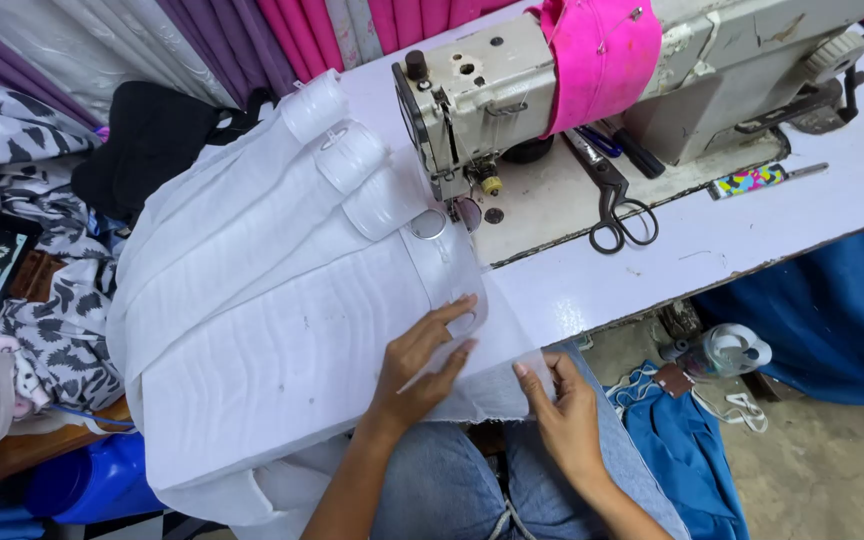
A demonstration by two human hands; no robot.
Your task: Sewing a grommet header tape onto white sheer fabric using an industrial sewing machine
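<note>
Right thumb [537, 385] perhaps under white fabric [282, 340].

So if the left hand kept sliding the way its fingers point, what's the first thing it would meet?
The left hand lies flat on the white fabric, fingers aimed up and right. Straight on, it would probably first meet the clear ring in the fabric, then the sewing machine's needle end; depth is uncertain.

Both forearms come up from the bottom of the view, bare, angled toward each other. The left hand [420, 365] lies palm down with the fingers spread flat and pointing up and to the right. The right hand [564, 408] sits just beside it, fingers loosely curled, thumb side turned inward, fingertips pinching lightly.
</note>
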